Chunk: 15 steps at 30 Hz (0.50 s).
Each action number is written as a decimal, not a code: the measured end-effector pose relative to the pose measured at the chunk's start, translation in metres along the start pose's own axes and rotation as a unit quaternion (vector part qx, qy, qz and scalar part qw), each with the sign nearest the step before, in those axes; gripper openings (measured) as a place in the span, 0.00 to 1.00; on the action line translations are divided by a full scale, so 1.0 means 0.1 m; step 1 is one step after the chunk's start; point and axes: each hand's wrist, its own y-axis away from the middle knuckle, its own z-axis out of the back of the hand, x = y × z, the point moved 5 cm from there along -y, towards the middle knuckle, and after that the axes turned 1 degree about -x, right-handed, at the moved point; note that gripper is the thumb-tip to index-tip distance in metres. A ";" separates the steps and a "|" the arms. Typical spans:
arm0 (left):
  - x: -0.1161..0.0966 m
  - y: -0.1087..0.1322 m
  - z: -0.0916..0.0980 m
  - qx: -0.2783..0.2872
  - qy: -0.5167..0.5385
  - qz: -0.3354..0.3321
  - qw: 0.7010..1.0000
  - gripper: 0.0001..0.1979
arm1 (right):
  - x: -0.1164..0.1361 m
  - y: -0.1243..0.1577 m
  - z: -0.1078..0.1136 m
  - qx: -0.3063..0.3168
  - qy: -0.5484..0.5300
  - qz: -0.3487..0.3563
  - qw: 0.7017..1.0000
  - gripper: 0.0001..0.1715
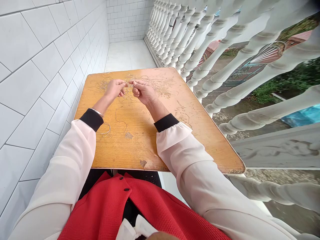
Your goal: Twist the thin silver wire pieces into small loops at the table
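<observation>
My left hand (115,88) and my right hand (142,91) meet over the far middle of a worn wooden table (200,133). Both are pinched, fingertips almost touching, on a thin strand that looks like fine wire or thread, too thin to name for sure. Thin loops of the same wire (107,128) lie scattered on the tabletop, some under the hands and one coil near my left wrist. A thin bracelet sits on my left wrist. White sleeves with black cuffs cover my arms.
A white tiled wall (37,83) runs close along the table's left side. A white balustrade (212,50) stands to the right, with a yard beyond. White floor extends past the table's far edge. My red top fills the bottom.
</observation>
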 end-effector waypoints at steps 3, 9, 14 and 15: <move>0.08 -0.15 0.11 -0.033 -0.024 -0.011 0.999 0.13 | -0.02 -0.04 0.05 -0.011 -0.012 0.019 1.000 0.16; 0.29 -0.34 0.26 -0.069 -0.122 -0.040 0.989 0.11 | -0.13 -0.12 0.17 -0.051 -0.050 0.010 0.997 0.16; 0.21 0.08 0.06 -0.002 0.008 -0.014 1.000 0.07 | -0.15 -0.10 0.05 -0.009 -0.078 0.018 0.997 0.15; 0.18 0.18 0.01 0.018 0.042 -0.010 0.999 0.07 | -0.14 -0.07 0.00 0.001 -0.076 0.025 0.997 0.15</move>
